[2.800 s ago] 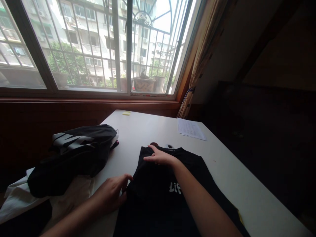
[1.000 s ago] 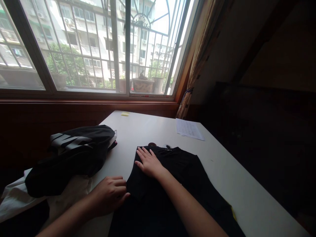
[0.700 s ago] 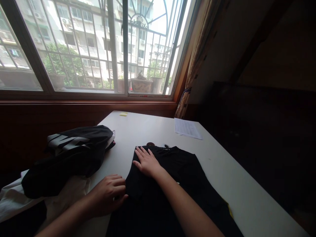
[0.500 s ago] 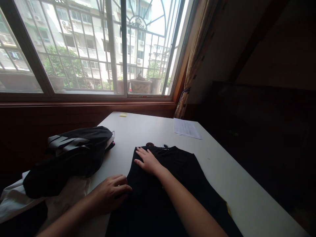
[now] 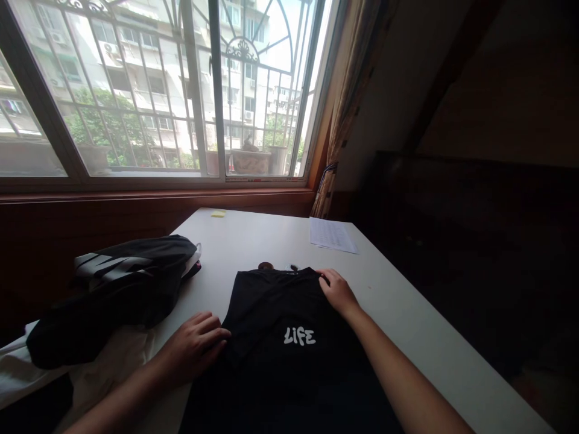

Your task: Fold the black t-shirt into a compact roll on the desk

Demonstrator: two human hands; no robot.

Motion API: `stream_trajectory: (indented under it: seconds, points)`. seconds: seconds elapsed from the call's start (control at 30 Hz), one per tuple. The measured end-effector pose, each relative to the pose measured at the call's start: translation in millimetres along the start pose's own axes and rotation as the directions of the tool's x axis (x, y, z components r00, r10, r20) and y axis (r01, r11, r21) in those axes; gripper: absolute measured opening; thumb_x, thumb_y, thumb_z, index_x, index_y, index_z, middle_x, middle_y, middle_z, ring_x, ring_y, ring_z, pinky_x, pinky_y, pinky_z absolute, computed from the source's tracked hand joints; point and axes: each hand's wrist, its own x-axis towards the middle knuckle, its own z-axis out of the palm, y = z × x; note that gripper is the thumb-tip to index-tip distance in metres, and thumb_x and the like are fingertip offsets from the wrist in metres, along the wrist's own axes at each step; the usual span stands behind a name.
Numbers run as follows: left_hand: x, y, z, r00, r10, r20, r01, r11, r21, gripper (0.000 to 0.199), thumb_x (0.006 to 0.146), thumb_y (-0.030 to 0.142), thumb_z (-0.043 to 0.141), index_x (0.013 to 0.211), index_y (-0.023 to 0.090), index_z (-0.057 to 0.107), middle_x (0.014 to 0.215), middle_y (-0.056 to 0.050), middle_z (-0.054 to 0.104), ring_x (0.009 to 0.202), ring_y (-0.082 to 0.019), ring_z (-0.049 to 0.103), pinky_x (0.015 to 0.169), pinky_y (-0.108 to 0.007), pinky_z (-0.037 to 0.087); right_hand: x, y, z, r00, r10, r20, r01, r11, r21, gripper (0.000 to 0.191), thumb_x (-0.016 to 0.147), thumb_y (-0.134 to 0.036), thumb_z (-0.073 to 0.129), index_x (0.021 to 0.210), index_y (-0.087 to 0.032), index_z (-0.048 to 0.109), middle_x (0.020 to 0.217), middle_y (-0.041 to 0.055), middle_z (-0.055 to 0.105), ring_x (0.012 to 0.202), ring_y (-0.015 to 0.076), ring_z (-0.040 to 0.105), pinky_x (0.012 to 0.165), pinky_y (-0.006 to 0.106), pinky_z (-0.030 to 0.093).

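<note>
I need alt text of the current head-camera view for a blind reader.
A black cloth shirt with white "LIFE" lettering lies on a white table, a person's bare left hand at its left edge and right hand at its upper right. A crumpled black-and-white clothing pile lies left, a barred window beyond.

Left hand [image 5: 201, 343], near 7 o'clock from the view's centre: bare, fingers rounded at the ends. Left forearm [image 5: 129, 401], near 8 o'clock: bare right out to the picture's edge, tapering toward the hand. Right hand [image 5: 339, 294], near 5 o'clock: bare, narrow at its base. Right forearm [image 5: 395, 374], between 4 and 5 o'clock: bare, smooth in outline, similarly tapered. Nail detail: too small and dim to tell.
</note>
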Motion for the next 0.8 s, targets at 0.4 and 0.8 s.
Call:
stream_trajectory:
  seconds: [0.4, 0.8]
  points:
    - [79, -8, 35.8, 0.974, -0.207, 0.087, 0.200, 0.976, 0.081, 0.039, 0.098, 0.025, 0.048, 0.135, 0.019, 0.059, 0.144, -0.011, 0.057, 0.132, -0.029, 0.054, 0.111, -0.046, 0.046, -17, 24, 13, 0.990, -0.071, 0.124, 0.091, 0.983, -0.162, 0.045, 0.098, -0.032, 0.042, 0.137, -0.017, 0.058, 0.146, 0.0081, 0.054, 0.139, 0.0229, 0.041, 0.120, 0.041, 0.027]
    - [152, -44, 112.5, 0.876, -0.479, 0.058, 0.463, 0.868, 0.177, 0.058, 0.101, 0.041, 0.039, 0.148, 0.009, 0.044, 0.158, -0.018, 0.037, 0.149, -0.031, 0.030, 0.121, -0.049, 0.022, -21, 24, 10, 0.993, -0.048, 0.110, 0.075, 0.965, -0.250, 0.046, 0.099, -0.037, 0.042, 0.139, -0.021, 0.058, 0.145, 0.0077, 0.053, 0.136, 0.0252, 0.041, 0.117, 0.041, 0.031]
